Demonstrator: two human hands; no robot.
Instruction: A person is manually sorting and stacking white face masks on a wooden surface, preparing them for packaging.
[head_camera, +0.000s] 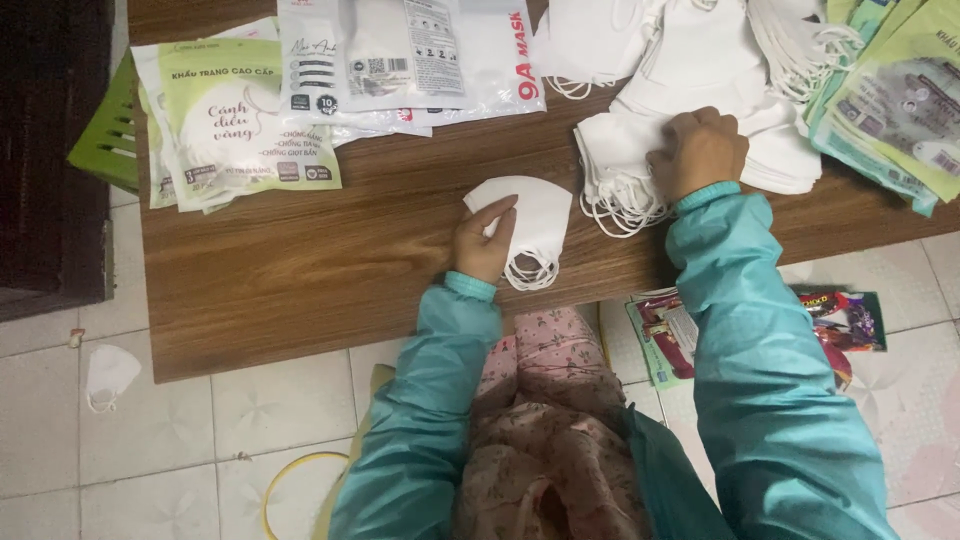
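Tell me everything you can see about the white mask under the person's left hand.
The white mask is a folded, fan-shaped piece that looks like soft fabric, with thin white ear loops bunched at its lower edge. It lies flat near the front edge of the wooden table, apart from the larger pile of masks. The left hand rests on its left part, fingers pressing it down.

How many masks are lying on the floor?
1: a white mask lies on the floor tiles, left of the wooden table. More may be hidden under the table.
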